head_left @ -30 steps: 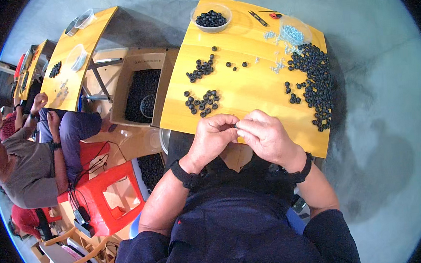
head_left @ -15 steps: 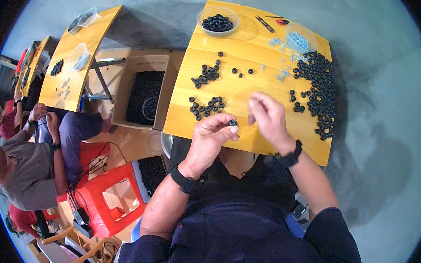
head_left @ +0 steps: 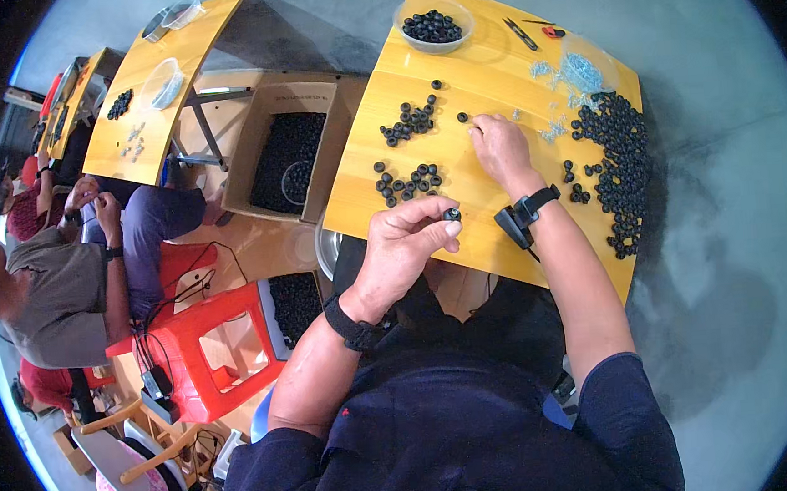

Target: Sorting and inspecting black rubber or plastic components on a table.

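Observation:
My left hand (head_left: 401, 252) pinches a small round black part (head_left: 452, 214) between thumb and fingertips, just over the near edge of the yellow table (head_left: 354, 198). A pale centre shows in the part's end. My right hand (head_left: 503, 153) is down at the middle of the tabletop, fingertips drawn together; whatever they grip is hidden. Just left of those fingertips lies a single black bead-like piece (head_left: 462, 117). Two loose groups of similar pieces lie to the left, the farther group (head_left: 411, 124) and the nearer group (head_left: 405, 184).
A large heap of black pieces (head_left: 621, 175) covers the table's right side. Beyond it a clear tub (head_left: 620, 70) spills small silvery-blue bits. A bowl (head_left: 405, 44) of black pieces, tweezers (head_left: 520, 34) and a red tool (head_left: 553, 32) lie at the back. Another person (head_left: 59, 292) works at left.
My right hand has moved forward and left, down onto the table, covering some of the loose pieces there. The left hand keeps its pinch on the black part. The whole view has shifted slightly.

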{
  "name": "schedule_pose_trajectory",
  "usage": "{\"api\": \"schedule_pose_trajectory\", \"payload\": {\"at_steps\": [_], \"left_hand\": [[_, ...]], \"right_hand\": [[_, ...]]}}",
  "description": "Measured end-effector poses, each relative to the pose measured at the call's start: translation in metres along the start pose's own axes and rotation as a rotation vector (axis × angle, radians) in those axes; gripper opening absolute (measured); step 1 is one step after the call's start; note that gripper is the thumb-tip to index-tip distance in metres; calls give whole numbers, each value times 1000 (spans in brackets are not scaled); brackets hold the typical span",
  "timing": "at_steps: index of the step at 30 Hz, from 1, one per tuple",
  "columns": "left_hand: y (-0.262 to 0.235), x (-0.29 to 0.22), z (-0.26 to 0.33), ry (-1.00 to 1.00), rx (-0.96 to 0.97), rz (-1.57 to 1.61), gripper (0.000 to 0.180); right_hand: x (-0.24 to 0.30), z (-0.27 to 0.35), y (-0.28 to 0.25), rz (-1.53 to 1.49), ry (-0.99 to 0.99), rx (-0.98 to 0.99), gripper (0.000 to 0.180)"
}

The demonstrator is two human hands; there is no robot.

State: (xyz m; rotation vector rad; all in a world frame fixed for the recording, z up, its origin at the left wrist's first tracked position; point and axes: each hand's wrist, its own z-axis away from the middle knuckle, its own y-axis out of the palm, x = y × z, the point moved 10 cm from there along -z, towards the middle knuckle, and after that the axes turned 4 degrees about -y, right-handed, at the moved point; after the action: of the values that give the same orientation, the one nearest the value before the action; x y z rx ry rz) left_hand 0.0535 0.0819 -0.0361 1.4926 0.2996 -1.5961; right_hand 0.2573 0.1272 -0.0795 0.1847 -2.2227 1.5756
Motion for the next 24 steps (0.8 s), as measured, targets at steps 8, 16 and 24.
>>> {"api": "schedule_pose_trajectory", "payload": {"at_steps": [8,16,24], "left_hand": [[8,0,3,29,49,70,21],[17,-16,11,104,112,26,24],[26,-8,9,68,182,208,19]], "right_hand": [[2,40,-20,-661,316,58,17],[54,85,-88,-1098,373,107,10],[97,86,-123,-1136,239,165,10]]}}
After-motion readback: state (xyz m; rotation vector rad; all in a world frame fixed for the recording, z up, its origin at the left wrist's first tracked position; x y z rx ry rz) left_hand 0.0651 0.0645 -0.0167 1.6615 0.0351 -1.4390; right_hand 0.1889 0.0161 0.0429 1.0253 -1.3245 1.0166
